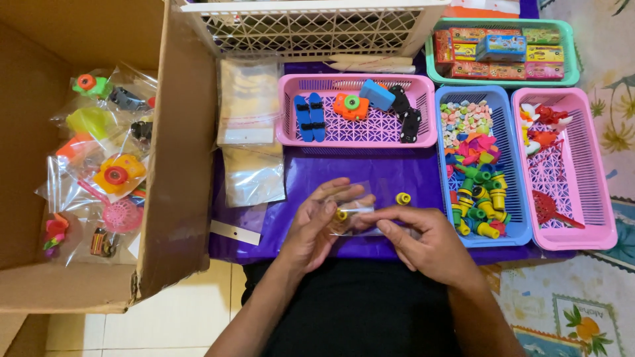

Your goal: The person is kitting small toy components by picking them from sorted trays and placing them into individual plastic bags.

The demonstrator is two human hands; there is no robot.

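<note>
Purple cloth (370,175) covered the low table, with baskets of small toys at the back. Both hands met over the cloth, close to the person. A small clear bag (354,210) lay between them, long side going left to right. The left hand (317,228) pinched the bag's left end, with a little yellow toy (341,215) at its fingers. The right hand (423,241) pinched the right end. Another yellow piece (403,198) sat on the cloth just behind the right hand's fingers, nearer that hand.
</note>
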